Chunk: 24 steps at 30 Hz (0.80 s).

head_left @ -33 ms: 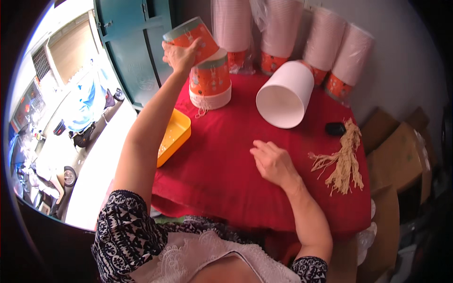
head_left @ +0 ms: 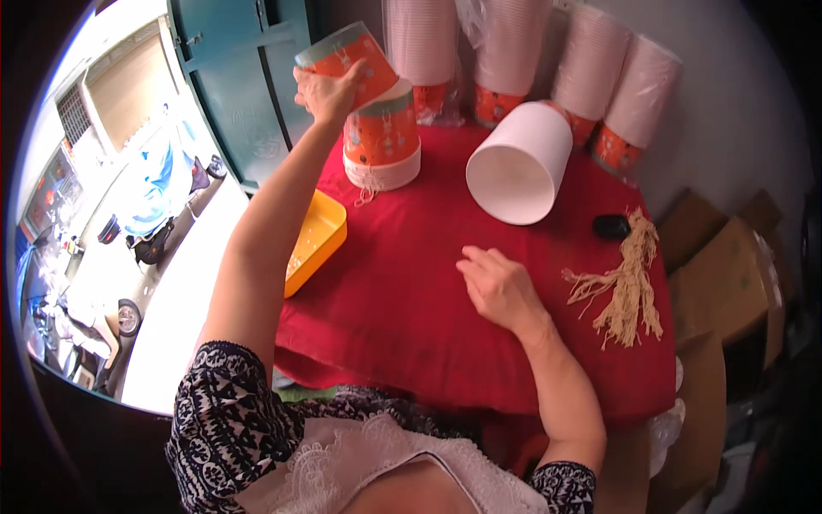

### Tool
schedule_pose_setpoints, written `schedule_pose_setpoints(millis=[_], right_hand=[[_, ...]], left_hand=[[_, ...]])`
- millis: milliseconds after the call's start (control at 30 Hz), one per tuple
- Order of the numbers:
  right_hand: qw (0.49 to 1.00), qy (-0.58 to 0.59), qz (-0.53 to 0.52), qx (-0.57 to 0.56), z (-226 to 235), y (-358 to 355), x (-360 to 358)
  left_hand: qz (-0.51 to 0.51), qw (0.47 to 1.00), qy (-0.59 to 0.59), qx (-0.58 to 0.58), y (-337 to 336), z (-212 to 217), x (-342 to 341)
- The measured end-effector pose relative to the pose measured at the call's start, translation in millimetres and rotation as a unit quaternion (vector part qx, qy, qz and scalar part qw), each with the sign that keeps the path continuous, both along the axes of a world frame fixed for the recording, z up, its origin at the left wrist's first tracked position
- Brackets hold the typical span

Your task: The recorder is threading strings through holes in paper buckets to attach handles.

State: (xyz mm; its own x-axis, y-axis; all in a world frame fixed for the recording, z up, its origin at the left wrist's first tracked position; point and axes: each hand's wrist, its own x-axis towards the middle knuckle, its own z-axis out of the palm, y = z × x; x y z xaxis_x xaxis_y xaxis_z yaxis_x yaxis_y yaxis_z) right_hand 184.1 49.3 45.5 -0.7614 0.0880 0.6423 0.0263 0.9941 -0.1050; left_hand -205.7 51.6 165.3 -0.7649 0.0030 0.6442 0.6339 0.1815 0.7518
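Note:
My left hand (head_left: 328, 91) is closed around an orange paper tub (head_left: 366, 72) with a teal band, printed with small figures. The tub is tilted, right above a similar orange tub (head_left: 382, 139) that stands on the table with pale rims at its lower end. Thin string (head_left: 366, 190) hangs at the foot of that standing tub. My right hand (head_left: 501, 289) is over the red cloth, fingers loosely bent and slightly apart, with nothing visible in them. Beyond it a large white tub (head_left: 524, 163) lies on its side, its mouth toward me.
A yellow tray (head_left: 322, 248) sits at the table's left edge. Tall plastic-wrapped stacks of tubs (head_left: 507, 51) line the back. On the right lie a bundle of beige strings (head_left: 631, 291) and a small black object (head_left: 611, 226). Cardboard boxes (head_left: 728, 283) stand beyond the red cloth (head_left: 411, 283).
The whole view has shifted slightly, so the table's contents appear a little higher. My left hand keeps its hold on the tilted tub.

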Motion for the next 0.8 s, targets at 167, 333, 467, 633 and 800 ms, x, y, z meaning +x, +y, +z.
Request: schedule_pose_setpoints(millis=[167, 333, 467, 633, 800], right_hand=[[1.0, 0.009, -0.008, -0.014, -8, 9, -2], [0.999, -0.003, -0.019, -0.031, -10, 11, -3], [0.999, 0.005, -0.027, -0.025, -10, 11, 1], [0.998, -0.018, -0.034, -0.051, -9, 10, 1], [0.999, 0.012, -0.027, -0.024, -13, 13, 1]], left_hand=[[0.002, 0.998, 0.067, -0.021, 8, -4, 6], [-0.033, 0.997, 0.049, -0.048, 13, -9, 14], [-0.01, 0.997, 0.045, -0.066, 21, -19, 29], [-0.018, 0.996, 0.044, -0.07, 18, -31, 37], [-0.006, 0.993, 0.014, -0.113, 10, -38, 46]])
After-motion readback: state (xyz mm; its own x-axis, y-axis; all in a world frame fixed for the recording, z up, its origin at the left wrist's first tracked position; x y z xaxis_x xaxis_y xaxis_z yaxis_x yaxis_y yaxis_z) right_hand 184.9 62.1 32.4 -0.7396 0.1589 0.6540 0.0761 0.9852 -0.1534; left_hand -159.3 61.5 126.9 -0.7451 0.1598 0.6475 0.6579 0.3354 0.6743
